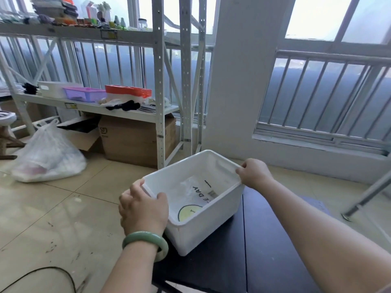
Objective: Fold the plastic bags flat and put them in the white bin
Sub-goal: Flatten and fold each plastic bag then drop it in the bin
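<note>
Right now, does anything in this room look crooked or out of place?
The white bin sits at an angle to the dark table, its left end seemingly past the table's edge, with the left hand and right hand gripping opposite rims. A stuffed plastic bag slumps on the floor by the shelving.

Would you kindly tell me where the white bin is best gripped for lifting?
Grip the white bin by the lip at its two opposite ends, one hand from each side, as the left hand and right hand do now. Its walls are smooth and slanted; the lip gives fingers a ledge.
</note>
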A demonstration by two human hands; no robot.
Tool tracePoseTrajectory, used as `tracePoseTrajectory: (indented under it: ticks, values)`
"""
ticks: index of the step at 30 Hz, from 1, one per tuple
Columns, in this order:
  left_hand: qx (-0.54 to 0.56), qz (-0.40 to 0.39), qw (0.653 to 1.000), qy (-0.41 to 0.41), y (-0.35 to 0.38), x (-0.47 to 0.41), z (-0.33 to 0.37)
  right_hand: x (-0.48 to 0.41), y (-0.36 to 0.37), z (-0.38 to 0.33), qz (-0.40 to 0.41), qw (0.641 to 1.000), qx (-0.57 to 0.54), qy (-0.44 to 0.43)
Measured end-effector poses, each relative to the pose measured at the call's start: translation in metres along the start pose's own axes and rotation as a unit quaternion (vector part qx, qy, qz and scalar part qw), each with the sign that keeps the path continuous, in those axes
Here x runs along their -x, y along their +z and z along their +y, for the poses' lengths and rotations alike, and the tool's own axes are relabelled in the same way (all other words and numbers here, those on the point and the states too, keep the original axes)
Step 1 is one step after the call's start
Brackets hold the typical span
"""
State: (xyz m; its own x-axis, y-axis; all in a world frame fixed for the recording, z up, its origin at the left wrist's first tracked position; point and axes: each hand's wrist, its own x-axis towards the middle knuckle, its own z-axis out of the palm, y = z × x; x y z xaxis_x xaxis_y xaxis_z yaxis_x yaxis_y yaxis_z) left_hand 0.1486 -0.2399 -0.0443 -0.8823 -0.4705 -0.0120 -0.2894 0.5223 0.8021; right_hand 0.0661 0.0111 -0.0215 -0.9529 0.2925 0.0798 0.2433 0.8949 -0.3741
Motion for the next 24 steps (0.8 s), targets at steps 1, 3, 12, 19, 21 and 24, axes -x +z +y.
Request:
tracePoseTrajectory:
  ticks: [1, 3, 12, 19, 21, 24]
  values:
    - [-0.006, -0.029, 1.000, -0.007, 0.000, 0.007, 0.001, 0.007, -0.002, 0.006, 0.007, 1.000, -0.011, 0.009]
    - [0.008, -0.078, 0.997, -0.025, 0.004, 0.018, 0.005, 0.021, -0.003, 0.018, 0.021, 0.999, -0.031, 0.028]
    - [0.109, -0.103, 0.989, -0.014, 0.019, 0.046, 0.011, 0.083, -0.015, 0.063, 0.097, 0.980, -0.098, 0.144]
    - [0.102, -0.129, 0.978, 0.128, 0.044, 0.074, 0.015, 0.137, -0.025, 0.106, 0.142, 0.949, -0.182, 0.214]
    - [0.108, -0.146, 0.971, 0.153, 0.050, 0.083, 0.018, 0.150, -0.031, 0.115, 0.155, 0.941, -0.204, 0.221]
    - [0.138, -0.160, 0.963, 0.164, 0.055, 0.098, 0.023, 0.166, -0.038, 0.127, 0.171, 0.931, -0.236, 0.220]
